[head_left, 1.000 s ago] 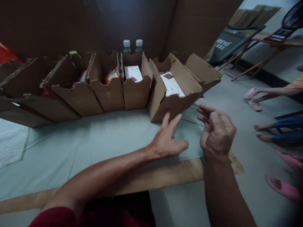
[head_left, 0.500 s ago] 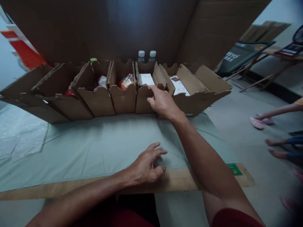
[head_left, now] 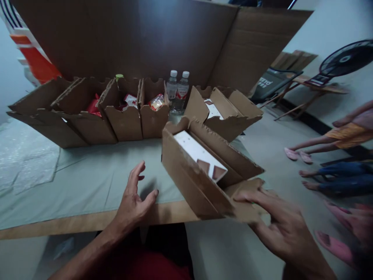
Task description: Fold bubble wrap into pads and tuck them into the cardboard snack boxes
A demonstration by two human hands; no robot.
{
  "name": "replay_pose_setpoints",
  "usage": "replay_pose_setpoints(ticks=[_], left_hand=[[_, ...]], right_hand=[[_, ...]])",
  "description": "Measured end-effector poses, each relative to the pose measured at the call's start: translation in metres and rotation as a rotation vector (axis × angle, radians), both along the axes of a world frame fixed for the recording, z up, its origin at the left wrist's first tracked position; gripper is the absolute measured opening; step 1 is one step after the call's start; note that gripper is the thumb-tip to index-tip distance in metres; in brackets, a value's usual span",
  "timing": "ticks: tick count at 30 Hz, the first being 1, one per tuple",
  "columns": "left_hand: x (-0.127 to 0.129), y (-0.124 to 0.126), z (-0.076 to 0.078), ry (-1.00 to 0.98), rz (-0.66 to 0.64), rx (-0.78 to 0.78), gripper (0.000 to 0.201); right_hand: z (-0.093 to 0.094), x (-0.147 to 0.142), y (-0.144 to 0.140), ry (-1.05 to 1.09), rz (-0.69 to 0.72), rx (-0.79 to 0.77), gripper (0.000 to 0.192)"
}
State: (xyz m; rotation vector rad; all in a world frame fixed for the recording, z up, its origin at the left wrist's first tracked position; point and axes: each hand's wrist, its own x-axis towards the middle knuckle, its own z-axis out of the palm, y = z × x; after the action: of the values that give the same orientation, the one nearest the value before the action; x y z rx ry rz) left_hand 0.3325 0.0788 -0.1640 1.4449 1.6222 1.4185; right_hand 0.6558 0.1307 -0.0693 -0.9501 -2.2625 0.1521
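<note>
My right hand (head_left: 276,217) grips the near edge of a narrow open cardboard box (head_left: 186,175), tilted over the table's front right part. Inside that box lies a white carton (head_left: 198,149) with brown patches. My left hand (head_left: 136,194) hovers above the table's front edge, fingers apart and holding nothing. Behind, several similar cardboard boxes (head_left: 125,124) stand in a row, with a red packet (head_left: 94,107) and a clear food packet (head_left: 157,102) in two of them. A gap in the row shows two clear bottles (head_left: 182,91) with white caps.
A cardboard panel (head_left: 116,42) rises behind the row. Bubble wrap (head_left: 26,155) lies at the left on the green cloth (head_left: 87,175). At the right are a black fan (head_left: 345,58), a dark bin (head_left: 264,85) and other people's legs (head_left: 332,171).
My right hand has pulled the box with the white carton out of the row, toward me and to the right. The bottles behind are now exposed. My left hand has shifted left.
</note>
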Motion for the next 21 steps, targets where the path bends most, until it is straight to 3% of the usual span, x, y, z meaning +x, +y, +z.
replay_pose_setpoints(ticks=[3,5,9,11,13,17,21], left_hand=[[0.002,-0.006,0.0,-0.043,-0.054,-0.001,0.091],[0.004,-0.011,-0.002,-0.091,-0.066,-0.055,0.088],[-0.007,-0.021,-0.007,-0.115,0.152,-0.044,0.064],[-0.021,-0.023,-0.008,-0.124,0.276,0.001,0.062],[-0.037,-0.024,-0.01,-0.129,0.356,0.012,0.065],[-0.053,-0.023,-0.018,-0.14,0.387,-0.027,0.062],[-0.051,-0.024,-0.028,-0.183,0.361,-0.087,0.048]], right_hand=[[-0.014,0.032,-0.016,0.034,0.004,-0.016,0.03],[-0.022,0.032,-0.014,0.066,0.003,-0.043,0.031],[-0.033,-0.009,0.003,0.168,0.096,-0.158,0.05],[-0.039,-0.031,0.019,0.248,0.153,-0.245,0.06],[-0.049,-0.042,0.045,0.363,0.102,-0.315,0.061],[-0.076,-0.039,0.126,0.388,-0.184,-0.397,0.034],[-0.097,-0.035,0.199,0.299,-0.238,-0.42,0.03]])
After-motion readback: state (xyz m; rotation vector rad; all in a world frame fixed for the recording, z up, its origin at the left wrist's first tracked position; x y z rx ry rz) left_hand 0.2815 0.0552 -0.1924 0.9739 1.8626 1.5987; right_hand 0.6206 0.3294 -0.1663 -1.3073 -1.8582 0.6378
